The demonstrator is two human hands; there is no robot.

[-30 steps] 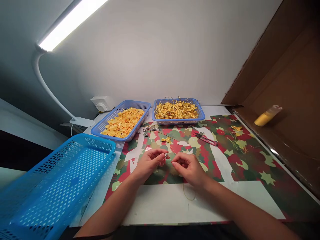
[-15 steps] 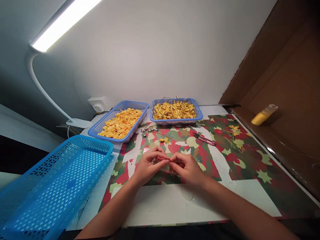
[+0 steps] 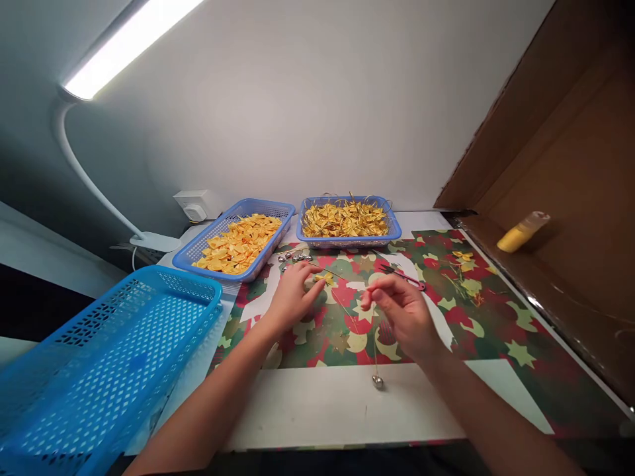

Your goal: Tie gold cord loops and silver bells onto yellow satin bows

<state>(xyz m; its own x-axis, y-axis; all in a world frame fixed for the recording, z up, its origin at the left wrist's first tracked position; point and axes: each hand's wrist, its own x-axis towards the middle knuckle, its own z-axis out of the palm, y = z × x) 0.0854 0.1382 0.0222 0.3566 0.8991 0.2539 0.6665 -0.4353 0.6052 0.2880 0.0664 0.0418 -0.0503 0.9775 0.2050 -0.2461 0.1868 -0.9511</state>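
L hand (image 3: 290, 297) lies flat on the patterned mat (image 3: 446, 311), fingers loosely together w/ tips touching a small yellow bow (image 3: 325, 278), just below a few silver bells (image 3: 296, 258). R hand (image 3: 404, 314) is raised over the mat, thumb & forefinger pinched on a thin gold cord (image 3: 376, 350) w/ a silver bell (image 3: 378, 381) hanging at its end near the white strip. Behind: 2 blue baskets, one of plain bows (image 3: 238, 241), one of corded bows (image 3: 346, 220); snips (image 3: 409, 277) just beyond R hand.

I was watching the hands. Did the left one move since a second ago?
Yes. The left hand went away from the person, up the patterned mat toward the small yellow bow and the blue tray of yellow pieces.
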